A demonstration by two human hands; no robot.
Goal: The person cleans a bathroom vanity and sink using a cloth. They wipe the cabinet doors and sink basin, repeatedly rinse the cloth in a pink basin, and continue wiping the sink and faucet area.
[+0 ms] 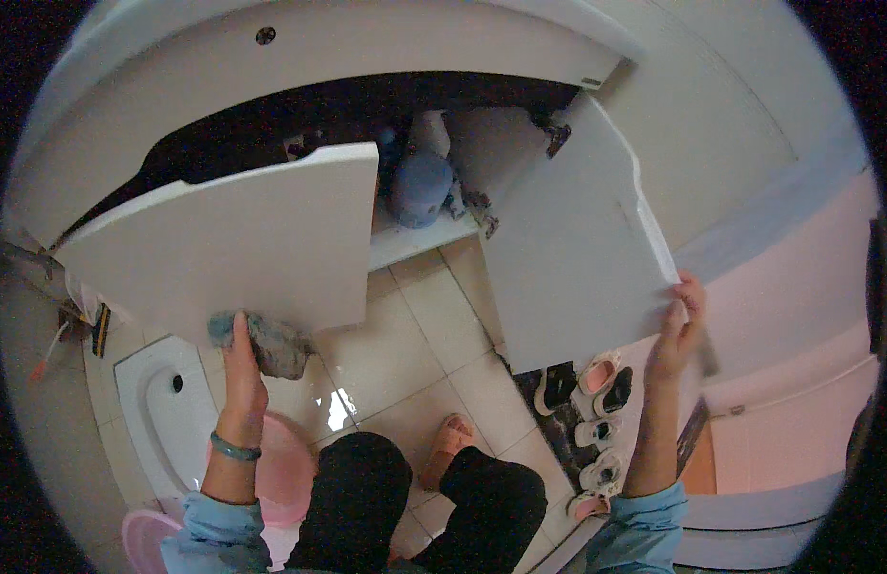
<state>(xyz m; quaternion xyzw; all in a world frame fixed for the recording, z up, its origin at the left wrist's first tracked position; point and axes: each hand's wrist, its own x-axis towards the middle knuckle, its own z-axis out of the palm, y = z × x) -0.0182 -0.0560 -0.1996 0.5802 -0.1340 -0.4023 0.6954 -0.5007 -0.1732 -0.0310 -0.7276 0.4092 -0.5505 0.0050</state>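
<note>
Under the sink, the left hand (240,359) presses a grey rag (271,344) against the left cabinet door (233,244); the right hand (678,330) grips the right cabinet door (568,249)'s edge. Cabinet contents stay dark, indistinct.

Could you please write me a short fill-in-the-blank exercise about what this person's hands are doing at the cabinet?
1. The left hand presses a grey ____ against the left cabinet door.
2. The right hand grips the outer edge of the ____ cabinet door.
3. Both cabinet doors stand ____.
4. On the left wrist sits a green ____.

Missing words: cloth; right; open; bracelet
</note>
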